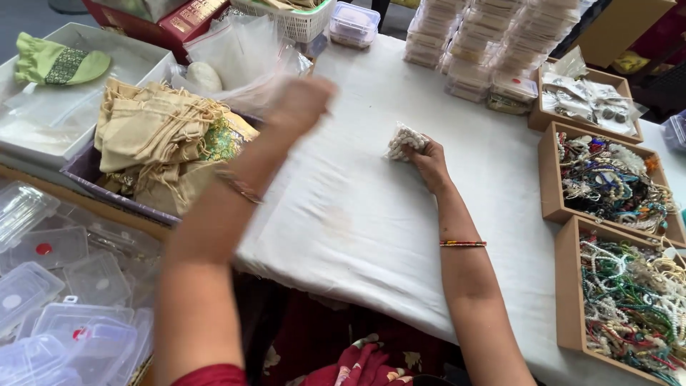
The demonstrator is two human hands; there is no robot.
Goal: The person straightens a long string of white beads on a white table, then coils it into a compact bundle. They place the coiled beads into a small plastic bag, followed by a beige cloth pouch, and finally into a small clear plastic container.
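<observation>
My right hand [427, 161] rests on the white tablecloth [343, 214] and is closed around a small bundle of white beads [404, 140]. My left hand [301, 102] is blurred by motion. It reaches out over the pile of clear plastic bags [239, 50] at the left edge of the cloth. I cannot tell whether its fingers hold anything. Just left of that arm lies a heap of beige drawstring pouches [153, 136] in a purple tray.
Wooden boxes of mixed bead strings [611, 179] [629, 300] stand at the right. Stacks of clear lidded boxes [486, 43] line the far edge. Empty clear plastic cases [57, 286] fill the lower left. A white tray [128, 61] holds a green pouch [57, 63].
</observation>
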